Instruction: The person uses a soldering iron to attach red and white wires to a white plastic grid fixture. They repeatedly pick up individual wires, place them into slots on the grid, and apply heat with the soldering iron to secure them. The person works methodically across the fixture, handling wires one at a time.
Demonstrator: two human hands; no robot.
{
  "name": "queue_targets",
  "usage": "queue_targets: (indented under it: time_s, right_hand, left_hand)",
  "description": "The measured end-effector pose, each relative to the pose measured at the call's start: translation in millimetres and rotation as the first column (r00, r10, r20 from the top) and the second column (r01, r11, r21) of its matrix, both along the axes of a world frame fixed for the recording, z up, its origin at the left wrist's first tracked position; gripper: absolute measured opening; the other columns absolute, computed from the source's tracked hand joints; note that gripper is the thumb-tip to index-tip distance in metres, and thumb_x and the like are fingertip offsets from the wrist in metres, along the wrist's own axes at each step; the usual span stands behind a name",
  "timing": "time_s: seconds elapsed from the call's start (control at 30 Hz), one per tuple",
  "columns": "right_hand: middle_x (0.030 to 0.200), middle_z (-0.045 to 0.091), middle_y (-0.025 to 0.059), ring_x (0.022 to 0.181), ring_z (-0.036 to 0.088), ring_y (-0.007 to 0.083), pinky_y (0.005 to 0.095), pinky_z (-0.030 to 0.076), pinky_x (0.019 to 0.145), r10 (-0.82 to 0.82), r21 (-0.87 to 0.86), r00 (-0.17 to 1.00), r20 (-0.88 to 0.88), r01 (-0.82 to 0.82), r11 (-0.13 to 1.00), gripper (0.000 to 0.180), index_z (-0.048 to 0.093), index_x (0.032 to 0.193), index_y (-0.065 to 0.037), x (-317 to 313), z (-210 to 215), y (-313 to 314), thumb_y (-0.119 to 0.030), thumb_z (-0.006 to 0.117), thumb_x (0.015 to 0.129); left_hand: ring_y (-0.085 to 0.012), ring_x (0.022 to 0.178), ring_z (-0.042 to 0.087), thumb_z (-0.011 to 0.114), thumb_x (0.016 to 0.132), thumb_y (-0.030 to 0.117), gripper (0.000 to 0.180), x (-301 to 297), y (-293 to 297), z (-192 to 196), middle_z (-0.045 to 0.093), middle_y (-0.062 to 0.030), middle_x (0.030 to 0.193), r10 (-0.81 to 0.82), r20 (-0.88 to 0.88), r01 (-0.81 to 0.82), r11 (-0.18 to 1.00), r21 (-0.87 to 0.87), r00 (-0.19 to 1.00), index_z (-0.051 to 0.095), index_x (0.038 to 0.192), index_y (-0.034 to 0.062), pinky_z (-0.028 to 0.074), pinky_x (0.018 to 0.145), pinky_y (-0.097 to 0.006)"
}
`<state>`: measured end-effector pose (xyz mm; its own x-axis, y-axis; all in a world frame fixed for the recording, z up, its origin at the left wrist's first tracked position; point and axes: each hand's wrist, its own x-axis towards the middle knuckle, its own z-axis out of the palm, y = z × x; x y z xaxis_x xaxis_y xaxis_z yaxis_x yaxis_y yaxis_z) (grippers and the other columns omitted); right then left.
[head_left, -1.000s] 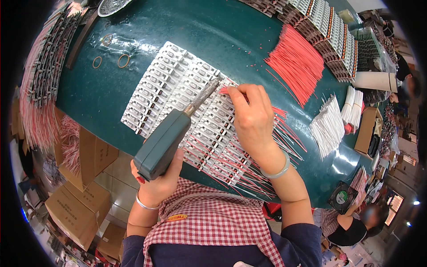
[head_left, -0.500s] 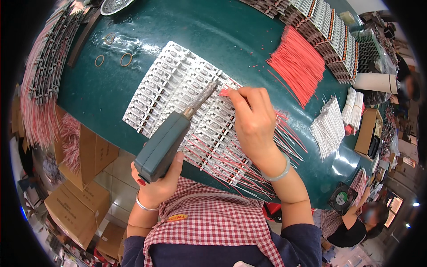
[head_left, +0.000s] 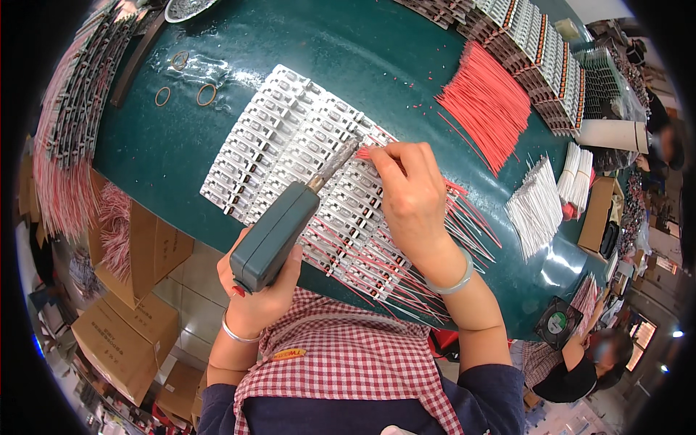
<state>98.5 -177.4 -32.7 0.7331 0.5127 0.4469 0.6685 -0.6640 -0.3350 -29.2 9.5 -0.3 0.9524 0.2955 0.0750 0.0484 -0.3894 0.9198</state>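
Observation:
My left hand (head_left: 264,297) is wrapped round the grip of a dark green soldering gun (head_left: 274,235), its metal tip pointing up and right. That tip reaches over a panel of small white-and-metal parts in rows (head_left: 272,119), which lies on the table. Close to the tip, my right hand (head_left: 413,192) pinches the ends of several short red wires (head_left: 364,153) between thumb and fingers. Red and white wires (head_left: 395,279) fan out from the panel's right and near side, passing under my right wrist. Whether the tip touches a part cannot be made out.
On the green table (head_left: 348,58) lie a pile of red wires (head_left: 486,105), a pile of white wires (head_left: 536,206) and rubber bands (head_left: 206,94). Stacked panels (head_left: 536,58) line the far right; wired panels (head_left: 80,109) stand left. A small fan (head_left: 558,322) and another person (head_left: 587,362) are at right.
The soldering gun and my left hand have shifted slightly up and to the right, its tip now nearer my right fingertips. My right hand has barely moved.

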Motion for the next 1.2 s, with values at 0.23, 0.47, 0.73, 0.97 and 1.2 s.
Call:
queue_targets:
  time_s: [0.23, 0.47, 0.73, 0.97, 1.2]
  right_hand:
    - [0.089, 0.056, 0.0109, 0.082, 0.055, 0.026, 0.0355, 0.049, 0.066, 0.007, 0.014, 1.0, -0.007, -0.007, 1.0, 0.026, 0.065, 0.098, 0.003, 0.6, -0.6, 0.1, 0.002, 0.065, 0.072]
    - [0.089, 0.056, 0.0108, 0.082, 0.055, 0.0261, 0.0355, 0.049, 0.066, 0.007, 0.004, 1.0, -0.004, -0.007, 1.0, 0.026, 0.065, 0.097, 0.003, 0.6, 0.4, 0.4, 0.002, 0.065, 0.071]
    - [0.089, 0.056, 0.0106, 0.083, 0.055, 0.026, 0.0355, 0.049, 0.067, 0.002, -0.013, 1.0, -0.007, -0.002, 1.0, 0.026, 0.065, 0.097, 0.003, -0.2, 0.3, 1.0, 0.002, 0.065, 0.071]
    - [0.09, 0.057, 0.0103, 0.084, 0.055, 0.0257, 0.0354, 0.048, 0.067, 0.007, 0.019, 1.0, 0.026, -0.008, 1.0, 0.027, 0.065, 0.097, 0.002, -0.5, -2.4, 0.7, 0.0, 0.065, 0.07]
    - [0.091, 0.059, 0.0109, 0.082, 0.057, 0.0256, 0.0355, 0.048, 0.066, 0.026, 0.04, 1.0, -0.007, -0.026, 0.999, 0.03, 0.065, 0.1, 0.003, -13.2, 2.3, 0.4, 0.002, 0.065, 0.07]
  left_hand:
    - [-0.0134, 0.066, 0.057, 0.072, 0.076, -0.005, 0.02, 2.0, 0.8, 1.6, 0.063, -0.0075, 0.083, -0.025, 0.014, 0.025, 0.999, 0.031, 1.0, 0.067, 0.095, -0.005, 0.046, 0.059, -0.025]
    - [-0.0143, 0.065, 0.058, 0.072, 0.076, -0.004, 0.021, 0.6, 1.1, 1.7, 0.064, -0.0085, 0.084, -0.033, -0.005, 0.033, 0.999, 0.016, 0.999, 0.067, 0.096, -0.0048, 0.046, 0.059, -0.025]
    - [-0.0199, 0.067, 0.065, 0.074, 0.074, -0.003, 0.022, -12.7, 4.3, -5.1, 0.068, -0.0131, 0.085, 0.046, -0.045, -0.044, 0.998, 0.04, 0.998, 0.069, 0.096, -0.004, 0.051, 0.061, -0.027]
    - [-0.0189, 0.066, 0.065, 0.074, 0.073, -0.003, 0.024, -11.5, 3.3, 1.6, 0.069, -0.0129, 0.085, 0.063, 0.006, -0.064, 0.998, 0.016, 0.998, 0.069, 0.096, -0.0041, 0.051, 0.06, -0.026]
    - [-0.0197, 0.069, 0.065, 0.073, 0.074, -0.004, 0.025, -15.0, 6.9, -1.1, 0.068, -0.0139, 0.088, 0.032, 0.029, -0.033, 0.999, 0.034, 0.999, 0.068, 0.098, -0.0051, 0.051, 0.062, -0.027]
